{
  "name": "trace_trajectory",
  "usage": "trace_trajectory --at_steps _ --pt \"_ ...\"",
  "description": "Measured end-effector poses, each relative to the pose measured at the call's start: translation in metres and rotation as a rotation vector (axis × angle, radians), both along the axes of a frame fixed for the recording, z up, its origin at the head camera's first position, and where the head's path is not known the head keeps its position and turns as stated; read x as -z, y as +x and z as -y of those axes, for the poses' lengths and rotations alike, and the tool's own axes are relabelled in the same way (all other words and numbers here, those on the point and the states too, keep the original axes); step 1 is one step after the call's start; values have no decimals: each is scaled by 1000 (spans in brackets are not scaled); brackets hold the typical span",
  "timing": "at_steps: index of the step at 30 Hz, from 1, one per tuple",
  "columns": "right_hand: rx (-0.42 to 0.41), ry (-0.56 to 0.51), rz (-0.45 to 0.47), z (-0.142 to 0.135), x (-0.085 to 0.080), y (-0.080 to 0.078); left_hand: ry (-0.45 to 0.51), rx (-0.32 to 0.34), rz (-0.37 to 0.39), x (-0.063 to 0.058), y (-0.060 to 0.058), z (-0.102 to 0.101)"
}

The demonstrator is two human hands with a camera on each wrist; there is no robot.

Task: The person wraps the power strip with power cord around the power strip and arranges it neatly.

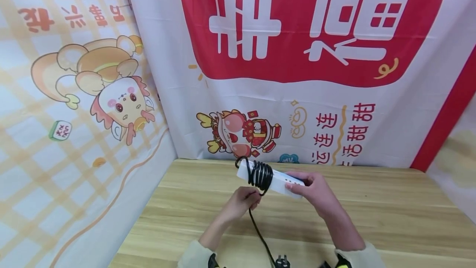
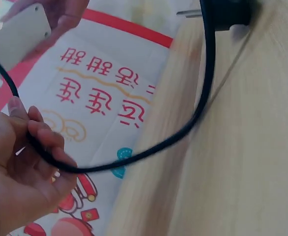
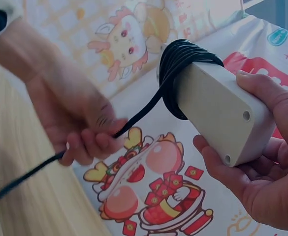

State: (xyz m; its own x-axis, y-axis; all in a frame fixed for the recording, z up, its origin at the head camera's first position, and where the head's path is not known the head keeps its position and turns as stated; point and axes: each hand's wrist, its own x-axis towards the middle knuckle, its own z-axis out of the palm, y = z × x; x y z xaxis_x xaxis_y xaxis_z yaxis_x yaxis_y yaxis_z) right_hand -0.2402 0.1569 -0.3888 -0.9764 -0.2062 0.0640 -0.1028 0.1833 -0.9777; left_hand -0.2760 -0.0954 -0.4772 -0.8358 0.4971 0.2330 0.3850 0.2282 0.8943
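Cord (image 1: 262, 176) pinched in curled grip by the left hand (image 1: 241, 202) could, if slackened, uncoil from the power strip (image 1: 282, 183) the right hand (image 1: 314, 187) clasps.

One left hand (image 1: 242, 202), one right hand (image 1: 314, 187), two pale sleeves (image 1: 364, 256), one power strip (image 1: 280, 184), one power cord (image 1: 263, 176), one plug (image 1: 282, 262), one wooden counter (image 1: 390, 210) and two printed cartoon dragons (image 1: 238, 133) are in view.

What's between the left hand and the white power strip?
Just the black cord: it runs from the left hand to the coils wound around the white power strip. Nothing else visible is in the way.
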Motion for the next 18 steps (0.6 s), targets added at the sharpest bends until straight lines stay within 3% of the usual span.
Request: trace_trajectory --at_steps 5,8,11,13,16,18 --pt "-4 -63 -12 -5 -6 6 104 144 56 8 -7 3" --pt "-4 -100 -31 -8 -10 10 142 171 97 9 -9 4" --pt "-7 -148 -37 -9 -14 14 153 168 133 6 -9 7" --pt "-15 -186 -40 -9 -17 17 141 161 116 2 -8 8" --pt "-58 -236 -67 -8 -21 23 128 133 36 -7 -7 10" --pt "-102 -265 -91 -7 -24 27 109 74 -35 -15 -7 11"
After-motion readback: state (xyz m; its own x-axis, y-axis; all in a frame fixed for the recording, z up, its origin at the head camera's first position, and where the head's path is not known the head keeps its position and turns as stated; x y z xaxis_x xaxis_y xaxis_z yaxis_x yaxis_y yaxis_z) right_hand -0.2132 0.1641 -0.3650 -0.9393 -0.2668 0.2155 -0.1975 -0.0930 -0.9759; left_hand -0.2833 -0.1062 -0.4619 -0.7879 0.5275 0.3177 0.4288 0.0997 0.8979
